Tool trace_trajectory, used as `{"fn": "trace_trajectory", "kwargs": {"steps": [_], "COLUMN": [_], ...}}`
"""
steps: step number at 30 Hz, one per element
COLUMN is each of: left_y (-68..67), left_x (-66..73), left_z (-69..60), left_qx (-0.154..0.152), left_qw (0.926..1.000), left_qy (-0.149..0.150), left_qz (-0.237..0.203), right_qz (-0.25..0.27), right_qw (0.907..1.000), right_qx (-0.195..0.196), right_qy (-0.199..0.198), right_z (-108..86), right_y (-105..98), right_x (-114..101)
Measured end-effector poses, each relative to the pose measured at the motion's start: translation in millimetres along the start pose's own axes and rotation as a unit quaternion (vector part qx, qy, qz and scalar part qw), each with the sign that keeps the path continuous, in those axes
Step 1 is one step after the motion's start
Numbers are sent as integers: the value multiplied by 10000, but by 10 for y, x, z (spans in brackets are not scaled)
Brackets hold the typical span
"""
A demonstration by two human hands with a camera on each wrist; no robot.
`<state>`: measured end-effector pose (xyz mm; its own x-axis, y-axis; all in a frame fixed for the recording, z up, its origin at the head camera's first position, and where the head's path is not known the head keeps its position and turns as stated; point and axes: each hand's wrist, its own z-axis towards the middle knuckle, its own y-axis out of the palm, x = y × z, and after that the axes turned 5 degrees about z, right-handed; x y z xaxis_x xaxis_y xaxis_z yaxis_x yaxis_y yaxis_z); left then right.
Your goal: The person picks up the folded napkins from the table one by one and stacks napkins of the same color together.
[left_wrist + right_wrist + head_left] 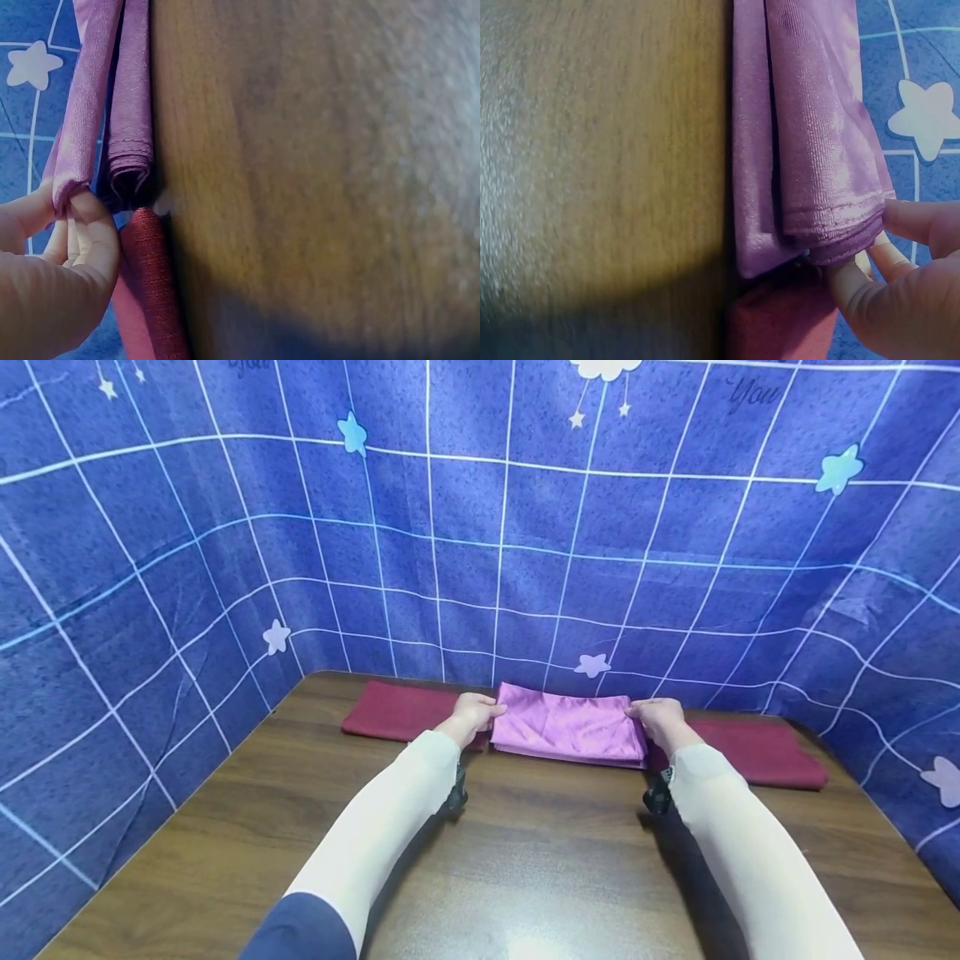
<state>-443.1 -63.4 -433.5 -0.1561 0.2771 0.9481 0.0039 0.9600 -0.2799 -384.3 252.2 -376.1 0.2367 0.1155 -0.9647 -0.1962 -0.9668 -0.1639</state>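
Observation:
A shiny pink-purple folded cloth (566, 725) lies at the back of the table between my two hands. Its left end is pinched by my left hand (474, 714), thumb on one side and fingers on the other. At the opposite end my right hand (658, 718) pinches the layered edge in the same way. The left wrist view shows the pinched pink layer (86, 112) apart from another folded layer (131, 105) beside it. In the right wrist view, stitched hems (832, 217) stack up between thumb and fingers.
Dark red folded cloth shows on both sides of the pink one, a left part (397, 710) and a right part (757, 752). The brown wooden table (525, 843) extends toward me. A blue curtain (465, 527) with white grid lines and stars hangs directly behind.

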Motion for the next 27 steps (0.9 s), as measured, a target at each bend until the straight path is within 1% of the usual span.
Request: {"fn": "trace_trajectory", "kwargs": {"steps": [1, 3, 4, 6, 8, 10, 12, 15, 21, 22, 24, 25, 27], "left_y": [1, -4, -8, -10, -15, -21, -28, -27, -2, 1, -15, -3, 12], "left_x": [66, 149, 238, 272, 297, 299, 309, 300, 280, 251, 233, 136, 21], "left_z": [-107, -259, -393, -484, -543, -579, -597, -581, -463, -412, -405, -269, -112], "left_qx": [74, 102, 147, 168, 175, 193, 204, 215, 211, 208, 229, 192, 162], "left_qw": [9999, 9999, 9995, 9995, 9995, 9995, 9994, 9993, 9987, 9988, 9993, 9996, 9998], "left_qy": [-39, -90, -257, -233, -254, -196, -197, -186, -370, -361, -216, -103, -15], "left_qz": [64, 65, 116, 127, 118, 166, 201, 237, 275, 274, 214, 150, 119], "right_qz": [-29, -30, -6, 28, 60, 59, 3, -79, -100, -112, -164, -257, -425], "right_qw": [10000, 10000, 10000, 10000, 10000, 10000, 10000, 10000, 9999, 9999, 9998, 9996, 9988], "right_qx": [7, 41, 38, 17, 19, 22, 19, -10, -24, -12, 25, 80, 223], "right_qy": [-6, 3, 0, -7, -12, -16, -20, 11, 74, 82, 72, 32, -46], "right_z": [5, 19, 26, 37, 48, 53, 55, 61, 72, 74, 86, 93, 107], "right_y": [1, 2, 1, -1, 2, 11, 22, 37, 41, 40, 41, 42, 48], "right_x": [12, 38, 51, 70, 86, 96, 104, 112, 122, 124, 132, 138, 151]}}
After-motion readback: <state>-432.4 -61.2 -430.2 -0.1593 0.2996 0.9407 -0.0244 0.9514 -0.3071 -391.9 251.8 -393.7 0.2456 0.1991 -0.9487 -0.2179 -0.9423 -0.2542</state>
